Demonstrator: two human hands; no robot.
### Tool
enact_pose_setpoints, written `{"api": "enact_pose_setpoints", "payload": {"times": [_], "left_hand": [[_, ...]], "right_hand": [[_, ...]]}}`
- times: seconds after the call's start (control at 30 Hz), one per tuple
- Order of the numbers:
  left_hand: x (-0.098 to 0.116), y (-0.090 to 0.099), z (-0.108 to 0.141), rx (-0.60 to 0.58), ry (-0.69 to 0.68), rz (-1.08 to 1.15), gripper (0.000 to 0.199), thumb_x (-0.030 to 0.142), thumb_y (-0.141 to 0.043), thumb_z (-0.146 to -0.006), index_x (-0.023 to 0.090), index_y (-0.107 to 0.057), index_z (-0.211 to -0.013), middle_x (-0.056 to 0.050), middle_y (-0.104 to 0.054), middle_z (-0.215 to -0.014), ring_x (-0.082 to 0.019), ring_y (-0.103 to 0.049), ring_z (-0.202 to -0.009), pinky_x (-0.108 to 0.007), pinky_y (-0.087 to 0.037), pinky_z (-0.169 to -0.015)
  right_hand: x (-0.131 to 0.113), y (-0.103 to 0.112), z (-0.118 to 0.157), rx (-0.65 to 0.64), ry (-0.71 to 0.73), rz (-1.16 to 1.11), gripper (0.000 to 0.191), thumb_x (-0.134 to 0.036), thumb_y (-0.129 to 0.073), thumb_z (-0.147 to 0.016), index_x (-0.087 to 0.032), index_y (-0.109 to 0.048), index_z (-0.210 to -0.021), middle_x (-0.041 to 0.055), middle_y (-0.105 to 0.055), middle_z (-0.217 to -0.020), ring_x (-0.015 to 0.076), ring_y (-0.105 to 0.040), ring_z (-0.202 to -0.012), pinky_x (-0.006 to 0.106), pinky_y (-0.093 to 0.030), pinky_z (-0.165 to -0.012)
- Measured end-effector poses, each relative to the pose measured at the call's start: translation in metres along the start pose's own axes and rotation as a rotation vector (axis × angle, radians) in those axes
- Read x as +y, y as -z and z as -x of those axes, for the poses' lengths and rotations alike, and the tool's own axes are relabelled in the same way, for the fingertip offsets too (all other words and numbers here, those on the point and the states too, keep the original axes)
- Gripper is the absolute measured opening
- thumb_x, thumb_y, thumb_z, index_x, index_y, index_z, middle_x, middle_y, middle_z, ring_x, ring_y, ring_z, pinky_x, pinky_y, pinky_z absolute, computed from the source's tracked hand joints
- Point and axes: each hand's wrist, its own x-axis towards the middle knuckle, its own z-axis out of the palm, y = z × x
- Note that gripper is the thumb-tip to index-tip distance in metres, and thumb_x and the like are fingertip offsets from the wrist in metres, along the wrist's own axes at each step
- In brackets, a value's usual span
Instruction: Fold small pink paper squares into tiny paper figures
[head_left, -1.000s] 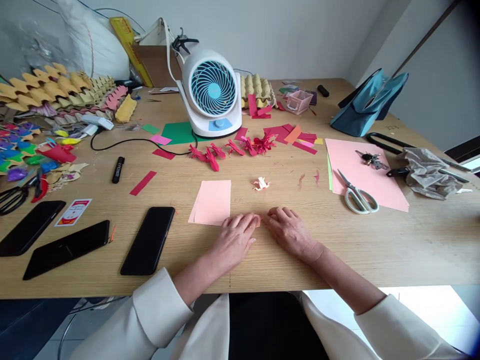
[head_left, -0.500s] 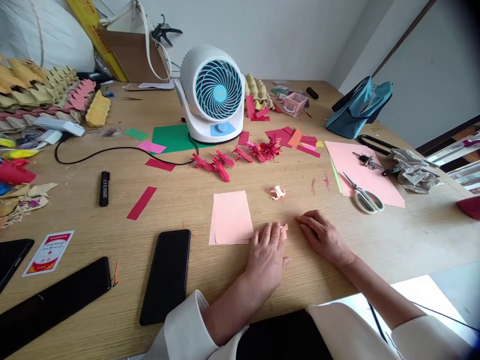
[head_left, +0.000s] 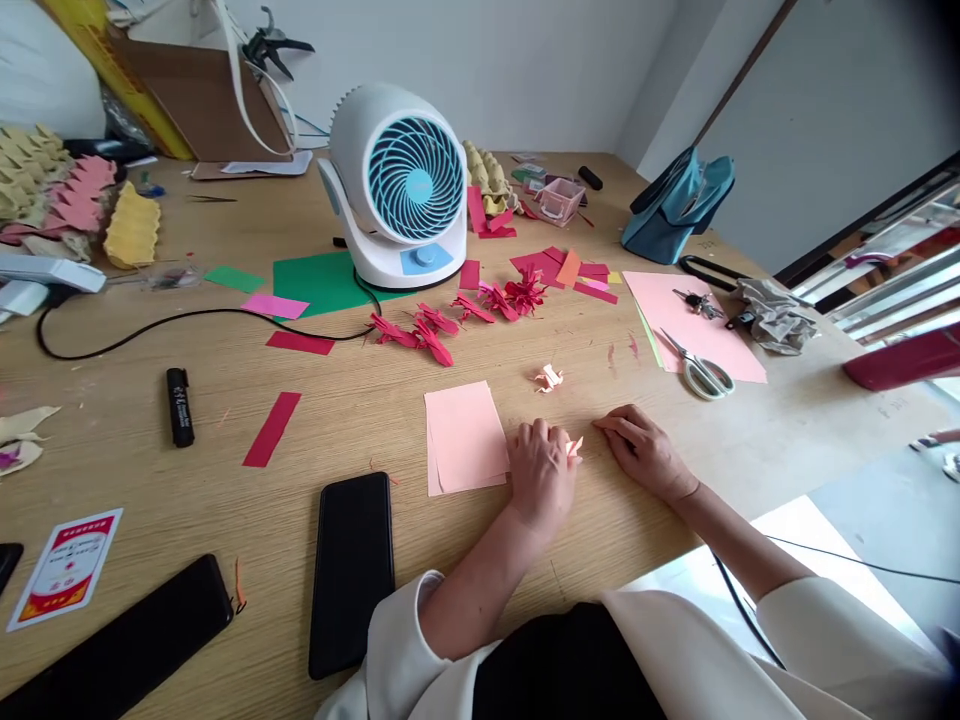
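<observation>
My left hand [head_left: 541,475] rests on the table with its fingers curled over a small folded piece of pale pink paper [head_left: 574,448], whose tip pokes out beside the index finger. Just left of that hand lie pale pink paper sheets [head_left: 466,436], stacked slightly askew. My right hand [head_left: 646,452] is on the table to the right, thumb and index fingertip together, with nothing visible in them. Beyond both hands sits another small folded pale pink paper piece [head_left: 549,378]. A row of red folded paper pieces [head_left: 435,338] lies farther back.
A white fan [head_left: 409,190] stands at the back. Scissors [head_left: 701,370] and keys [head_left: 699,303] lie on a pink sheet [head_left: 727,340] at right. A black phone [head_left: 351,570], a marker [head_left: 180,407] and a red paper strip [head_left: 271,430] are at left.
My left hand has gone from lying flat to curled fingers around the folded paper. My right hand's thumb and index finger have come together. The view has shifted toward the right.
</observation>
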Motion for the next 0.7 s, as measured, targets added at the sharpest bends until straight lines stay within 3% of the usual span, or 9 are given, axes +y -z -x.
{"api": "enact_pose_setpoints", "payload": {"times": [0.17, 0.3, 0.43, 0.57, 0.7], "left_hand": [[-0.009, 0.002, -0.002, 0.060, -0.081, 0.348, 0.008, 0.019, -0.058, -0.091, 0.020, -0.052, -0.085, -0.004, -0.061, -0.089, -0.019, -0.055, -0.087, -0.035, -0.045, -0.080], [-0.010, 0.000, -0.005, 0.077, -0.049, 0.674, 0.009, 0.019, -0.059, -0.089, 0.019, -0.053, -0.082, -0.003, -0.062, -0.084, -0.015, -0.057, -0.079, -0.029, -0.046, -0.074], [-0.010, 0.001, -0.007, 0.063, -0.003, 0.837, 0.016, 0.025, -0.062, -0.087, 0.018, -0.054, -0.074, 0.000, -0.059, -0.076, -0.013, -0.055, -0.072, -0.024, -0.044, -0.067], [-0.012, 0.005, -0.008, 0.106, 0.029, 0.870, 0.018, 0.025, -0.067, -0.081, 0.018, -0.057, -0.069, 0.000, -0.057, -0.077, -0.012, -0.052, -0.071, -0.023, -0.042, -0.065], [-0.016, 0.012, -0.012, 0.128, 0.103, 0.988, 0.021, 0.030, -0.073, -0.077, 0.017, -0.060, -0.068, 0.002, -0.055, -0.071, -0.011, -0.049, -0.068, -0.023, -0.040, -0.064]], "right_hand": [[-0.002, -0.002, -0.002, -0.002, -0.027, 0.044, 0.024, -0.018, -0.047, -0.095, -0.019, -0.067, -0.109, 0.0106, -0.060, -0.098, 0.0202, -0.061, -0.087, 0.035, -0.053, -0.076], [-0.002, -0.005, -0.001, -0.010, -0.026, 0.071, 0.023, -0.021, -0.047, -0.096, -0.018, -0.067, -0.108, 0.0108, -0.061, -0.097, 0.0201, -0.060, -0.085, 0.034, -0.053, -0.074], [-0.006, -0.005, -0.003, -0.023, -0.033, 0.013, 0.023, -0.023, -0.048, -0.096, -0.018, -0.067, -0.106, 0.0106, -0.063, -0.096, 0.0200, -0.061, -0.085, 0.034, -0.052, -0.075], [-0.023, 0.000, -0.017, -0.103, -0.122, -0.342, 0.024, -0.030, -0.049, -0.097, -0.017, -0.069, -0.099, 0.0087, -0.066, -0.092, 0.0180, -0.063, -0.083, 0.033, -0.051, -0.076], [-0.034, 0.005, -0.040, -0.387, -0.197, -0.768, 0.029, -0.039, -0.052, -0.096, -0.017, -0.066, -0.108, 0.0076, -0.069, -0.098, 0.0183, -0.064, -0.091, 0.033, -0.051, -0.084]]}}
